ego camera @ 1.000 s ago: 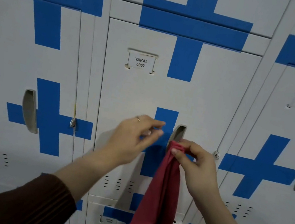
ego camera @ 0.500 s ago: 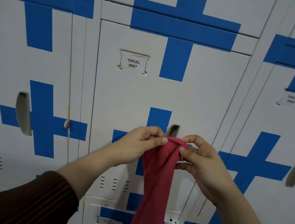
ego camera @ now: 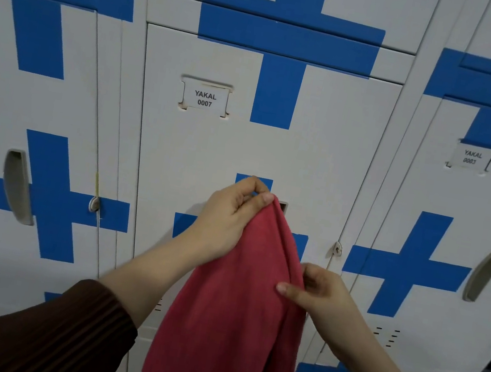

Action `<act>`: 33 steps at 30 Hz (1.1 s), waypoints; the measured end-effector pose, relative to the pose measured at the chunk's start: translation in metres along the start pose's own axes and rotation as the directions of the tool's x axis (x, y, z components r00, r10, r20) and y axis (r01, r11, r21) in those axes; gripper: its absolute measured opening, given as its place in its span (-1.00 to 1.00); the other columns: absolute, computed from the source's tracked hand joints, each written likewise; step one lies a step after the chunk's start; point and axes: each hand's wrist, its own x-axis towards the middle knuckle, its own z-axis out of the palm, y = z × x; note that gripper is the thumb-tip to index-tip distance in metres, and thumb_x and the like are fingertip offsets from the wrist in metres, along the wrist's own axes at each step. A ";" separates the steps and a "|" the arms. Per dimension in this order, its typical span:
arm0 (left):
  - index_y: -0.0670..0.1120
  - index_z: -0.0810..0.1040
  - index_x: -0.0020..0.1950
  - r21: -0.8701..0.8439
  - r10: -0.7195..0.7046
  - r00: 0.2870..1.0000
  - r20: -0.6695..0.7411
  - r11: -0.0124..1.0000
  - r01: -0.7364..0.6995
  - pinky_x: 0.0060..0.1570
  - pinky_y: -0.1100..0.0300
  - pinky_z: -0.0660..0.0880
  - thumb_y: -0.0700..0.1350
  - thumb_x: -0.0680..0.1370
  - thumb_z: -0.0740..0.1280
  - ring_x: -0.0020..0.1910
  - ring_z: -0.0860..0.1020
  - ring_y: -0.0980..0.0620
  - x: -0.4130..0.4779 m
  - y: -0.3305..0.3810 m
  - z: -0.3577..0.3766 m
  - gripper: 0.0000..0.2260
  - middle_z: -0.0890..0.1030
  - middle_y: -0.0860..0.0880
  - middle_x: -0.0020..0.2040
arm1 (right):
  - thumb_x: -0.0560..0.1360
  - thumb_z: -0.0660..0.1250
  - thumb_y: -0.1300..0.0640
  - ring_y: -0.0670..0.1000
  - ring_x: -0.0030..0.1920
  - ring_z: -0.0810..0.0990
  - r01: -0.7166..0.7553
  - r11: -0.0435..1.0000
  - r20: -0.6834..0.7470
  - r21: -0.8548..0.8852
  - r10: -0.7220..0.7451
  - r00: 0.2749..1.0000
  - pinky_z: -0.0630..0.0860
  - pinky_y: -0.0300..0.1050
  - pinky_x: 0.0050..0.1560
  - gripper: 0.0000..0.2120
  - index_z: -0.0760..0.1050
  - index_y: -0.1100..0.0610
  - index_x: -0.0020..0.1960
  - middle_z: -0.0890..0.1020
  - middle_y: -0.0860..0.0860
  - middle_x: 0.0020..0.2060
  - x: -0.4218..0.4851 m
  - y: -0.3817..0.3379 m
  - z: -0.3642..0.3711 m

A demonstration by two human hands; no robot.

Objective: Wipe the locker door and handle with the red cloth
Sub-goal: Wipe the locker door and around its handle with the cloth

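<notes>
The red cloth (ego camera: 232, 313) hangs at lower centre of the frame, long axis vertical, peak pointing up and loose end running off the bottom edge. The left hand (ego camera: 232, 216) pinches the peak. The right hand (ego camera: 320, 292), lower and to the right, pinches the cloth's right edge, so the hands are apart. The handle (ego camera: 282, 206) shows as a sliver just right of the left fingertips, nearer that hand. The bare locker door (ego camera: 243, 150) lies above both.
</notes>
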 end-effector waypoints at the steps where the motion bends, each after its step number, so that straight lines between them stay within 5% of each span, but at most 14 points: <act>1: 0.04 0.44 -0.24 -0.001 0.018 0.999 -0.050 1.000 -0.018 -0.34 0.37 0.29 -0.07 0.60 0.21 -0.43 0.33 0.21 0.002 -0.001 -0.001 -0.79 0.40 0.15 -0.45 | 0.41 0.38 0.30 0.07 -0.15 0.63 -0.023 0.998 -0.035 -0.059 0.021 0.999 0.55 -0.22 -0.16 -0.91 0.58 0.28 -0.10 0.67 0.14 -0.18 -0.003 0.002 -0.004; 5: 0.05 0.46 -0.23 0.060 0.066 0.985 -0.160 0.997 -0.057 -0.22 0.41 0.31 -0.06 0.56 0.24 -0.31 0.41 0.23 0.004 -0.005 0.004 -0.84 0.47 0.13 -0.35 | 0.41 0.40 0.15 -0.04 -0.36 0.45 -0.102 0.929 -0.246 -0.356 0.012 0.969 0.35 -0.23 -0.36 -0.93 0.58 0.13 -0.22 0.48 0.06 -0.46 -0.008 0.005 -0.023; 9: 0.07 0.48 -0.25 0.183 0.082 0.940 -0.331 0.983 -0.021 -0.18 0.49 0.29 -0.07 0.55 0.30 -0.22 0.41 0.26 0.002 -0.013 0.012 -0.83 0.41 0.11 -0.25 | 0.45 0.37 0.13 0.06 -0.41 0.44 -0.111 0.918 -0.431 -0.381 -0.071 0.899 0.39 -0.11 -0.35 -0.96 0.55 0.10 -0.15 0.42 0.05 -0.49 0.000 0.002 -0.037; 12: -0.07 0.59 -0.18 0.453 0.199 0.887 -0.416 0.892 0.012 -0.22 0.27 0.37 -0.07 0.54 0.33 -0.24 0.42 0.09 0.003 -0.016 0.013 -0.87 0.35 0.04 -0.22 | 0.46 0.36 0.19 0.17 -0.29 0.54 -0.036 0.913 -0.605 -0.406 -0.239 0.759 0.47 -0.03 -0.18 -0.97 0.54 0.09 -0.14 0.48 0.05 -0.41 0.015 -0.003 -0.043; 14: -0.11 0.59 -0.16 0.567 0.268 0.871 -0.411 0.823 0.015 -0.31 0.19 0.33 -0.05 0.54 0.32 -0.31 0.40 0.02 0.005 -0.014 0.013 -0.83 0.36 0.02 -0.26 | 0.47 0.33 0.25 0.02 -0.28 0.47 0.021 0.857 -0.651 -0.516 -0.408 0.640 0.34 -0.34 -0.18 -0.91 0.57 0.10 -0.09 0.51 0.11 -0.24 0.021 -0.011 -0.039; 16: -0.13 0.59 -0.16 0.532 0.246 0.867 -0.433 0.846 0.026 -0.31 0.17 0.31 -0.04 0.55 0.30 -0.33 0.41 0.03 0.008 -0.010 0.013 -0.81 0.40 0.05 -0.33 | 0.46 0.32 0.33 -0.09 -0.24 0.42 0.121 0.817 -0.653 -0.563 -0.530 0.542 0.26 -0.55 -0.14 -0.81 0.59 0.14 0.01 0.50 0.12 -0.12 0.026 -0.017 -0.032; 20: -0.07 0.61 -0.22 0.231 -0.008 0.877 -0.480 0.964 0.135 -0.10 0.06 0.53 -0.07 0.53 0.33 -0.31 0.60 0.02 0.006 -0.004 0.021 -0.84 0.60 0.05 -0.37 | 0.41 0.32 0.36 0.04 -0.05 0.50 0.249 0.691 -0.575 -0.679 -0.711 0.404 0.29 -0.42 0.05 -0.68 0.52 0.20 0.16 0.57 0.14 -0.02 0.044 -0.008 -0.026; 24: 0.11 0.52 -0.28 0.043 -0.141 0.844 -0.517 0.981 0.190 -0.10 0.09 0.56 -0.14 0.50 0.38 -0.29 0.61 0.11 -0.006 -0.006 0.041 -0.80 0.62 0.10 -0.32 | 0.45 0.19 0.12 0.01 0.15 0.40 0.338 0.658 -0.503 -0.673 -0.742 0.443 0.21 -0.39 0.23 -0.59 0.41 0.27 0.24 0.49 0.10 0.12 0.049 0.010 -0.025; 28: -0.01 0.54 -0.24 -0.101 -0.198 0.772 -0.604 0.980 0.172 -0.23 0.43 0.45 -0.11 0.43 0.45 -0.30 0.57 0.28 -0.019 -0.008 0.060 -0.88 0.59 0.16 -0.32 | 0.50 0.11 0.09 0.05 0.26 0.33 0.344 0.606 -0.439 -0.717 -0.776 0.453 0.17 -0.26 0.34 -0.59 0.42 0.28 0.26 0.38 0.02 0.22 0.055 0.022 -0.025; 33: -0.10 0.63 0.06 -0.129 -0.169 0.807 -0.566 0.985 0.116 -0.08 0.53 0.42 -0.15 0.43 0.46 -0.07 0.54 0.29 -0.026 -0.013 0.078 -0.78 0.54 0.16 -0.07 | 0.54 0.11 0.02 0.07 0.29 0.26 0.326 0.618 -0.457 -0.716 -0.767 0.450 0.13 -0.24 0.37 -0.56 0.39 0.26 0.31 0.34 0.23 0.25 0.062 0.022 -0.022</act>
